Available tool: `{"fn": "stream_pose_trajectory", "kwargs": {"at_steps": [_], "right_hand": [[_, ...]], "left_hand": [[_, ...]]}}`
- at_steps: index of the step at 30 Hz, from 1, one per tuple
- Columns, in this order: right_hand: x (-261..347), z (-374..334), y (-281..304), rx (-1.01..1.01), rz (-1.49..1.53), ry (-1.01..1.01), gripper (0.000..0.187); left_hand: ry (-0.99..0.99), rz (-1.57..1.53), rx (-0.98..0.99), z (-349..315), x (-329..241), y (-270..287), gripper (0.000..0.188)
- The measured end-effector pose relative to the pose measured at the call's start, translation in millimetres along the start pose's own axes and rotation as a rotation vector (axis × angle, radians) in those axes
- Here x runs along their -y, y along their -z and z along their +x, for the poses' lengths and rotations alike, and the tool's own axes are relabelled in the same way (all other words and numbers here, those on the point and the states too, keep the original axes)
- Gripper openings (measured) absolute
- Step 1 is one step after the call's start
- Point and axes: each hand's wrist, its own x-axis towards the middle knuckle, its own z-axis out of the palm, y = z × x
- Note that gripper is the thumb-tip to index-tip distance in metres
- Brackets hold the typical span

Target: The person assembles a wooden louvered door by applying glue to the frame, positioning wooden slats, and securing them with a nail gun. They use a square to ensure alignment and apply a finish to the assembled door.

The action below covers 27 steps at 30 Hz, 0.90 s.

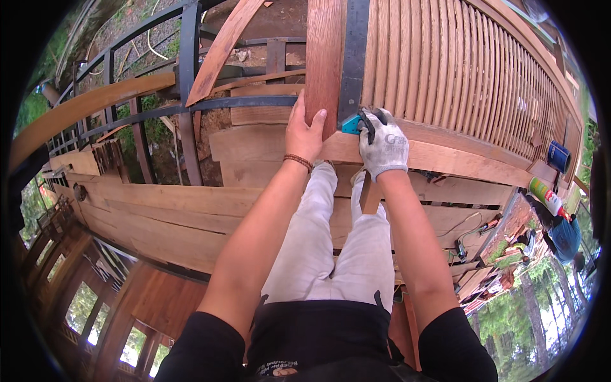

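So the piece in play is that reddish-brown wooden board [323, 57], running away from the person, with the slatted panel [439, 63] to its right and a dark flat bar [353, 57] right alongside its right edge. My guess is it's solid timber: stiff, with some weight to it, and not fragile apart from the corners. The face looks fairly smooth, so a bare palm might slide a bit; I'd take it by the two long edges, close to the near end for control. The bare left hand [304, 137] is at the board's near left edge, thumb and forefinger spread apart, but I can't tell if the other fingers are clamped on it. The gloved right hand [384, 143] is closed around a small teal tool [349, 123] just beside the board's near right corner. That tool looks hard and light, probably best pinched by its body, and the glove should help with slipping. Hard to make out: most of the tool is buried under the glove, so I can't say what kind it is. The board's far end is cut off by the upper edge of the view, its underside is hidden, and its thickness is anyone's guess.
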Motion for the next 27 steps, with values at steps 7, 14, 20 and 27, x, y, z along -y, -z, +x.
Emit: {"fn": "stream_pose_trajectory", "kwargs": {"at_steps": [7, 14, 20, 27], "right_hand": [[-1, -1, -10, 0.030, -0.072, 0.022, 0.034], [-4, -4, -12, 0.012, -0.076, 0.057, 0.032], [2, 18, 5, 0.129, 0.166, -0.099, 0.032], [7, 39, -4, 0.238, 0.335, -0.302, 0.044]], "left_hand": [[0.007, 0.019, 0.005, -2, -4, 3, 0.062], [0.006, 0.000, 0.022, -3, -2, 2, 0.062], [0.011, -0.055, 0.036, -4, -1, 3, 0.062], [0.015, -0.066, 0.042, -5, -1, 3, 0.064]]}}
